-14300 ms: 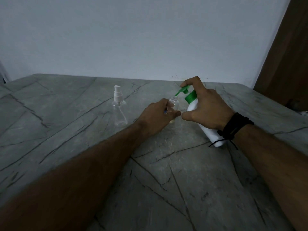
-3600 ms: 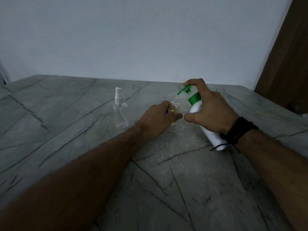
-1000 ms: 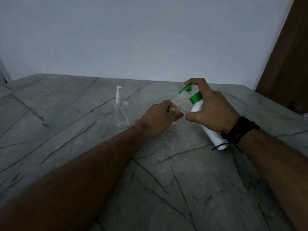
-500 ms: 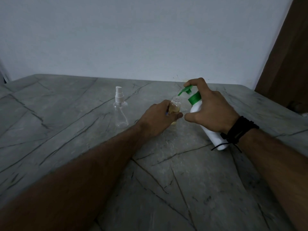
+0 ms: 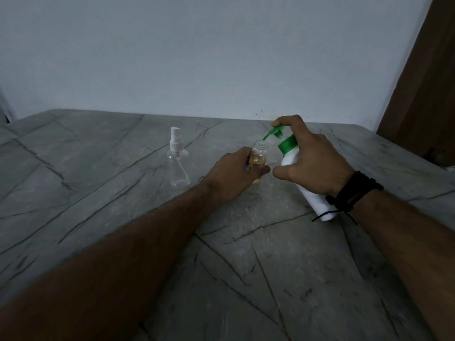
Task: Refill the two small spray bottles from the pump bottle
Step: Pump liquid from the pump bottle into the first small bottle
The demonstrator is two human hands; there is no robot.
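Note:
My left hand [image 5: 234, 174] grips a small clear bottle [image 5: 258, 159] with its cap off, standing on the grey stone table [image 5: 246, 254]; yellowish liquid fills much of it. My right hand [image 5: 312, 166] holds the white pump bottle [image 5: 307, 190], tilted, with its base on the table. My index finger lies on the green pump head [image 5: 274, 132], whose spout hangs just over the small bottle's open neck. A second small spray bottle [image 5: 177, 163], clear and empty-looking with a white sprayer on, stands to the left, apart from both hands.
A pale wall runs behind the table's far edge. A brown wooden panel [image 5: 428, 75] stands at the right. A black cord band is on my right wrist [image 5: 354, 195]. The removed sprayer cap is not in sight.
Over the earlier frames the yellowish liquid in the held bottle has risen. In the last second both hands and both bottles have stayed nearly still.

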